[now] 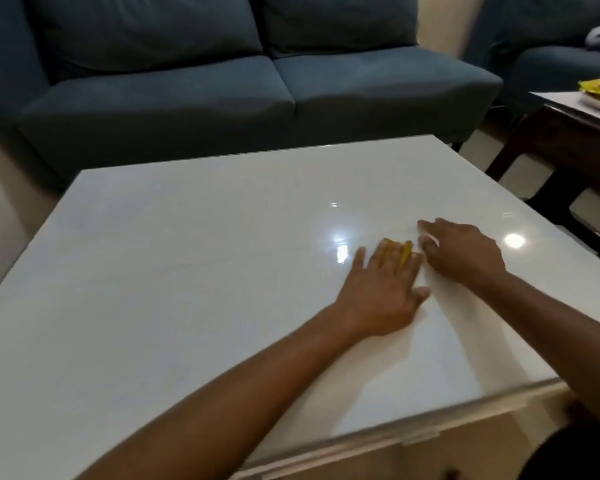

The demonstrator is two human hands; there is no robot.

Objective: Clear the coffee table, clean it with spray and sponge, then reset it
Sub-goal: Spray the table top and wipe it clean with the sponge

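Left hand [378,292] flat, fingers spread, pressing yellow sponge [400,254] onto glossy coffee table [187,271], right of centre. Right hand [465,251] just beside it, fingers loosely bent, holding nothing afaict. Risk imo: sponge barely covered, could skid out on slick top, leave streaks.

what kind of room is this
Most likely a home living room: a blue sofa sits behind a glossy white coffee table, with a dark wooden side table to the right.
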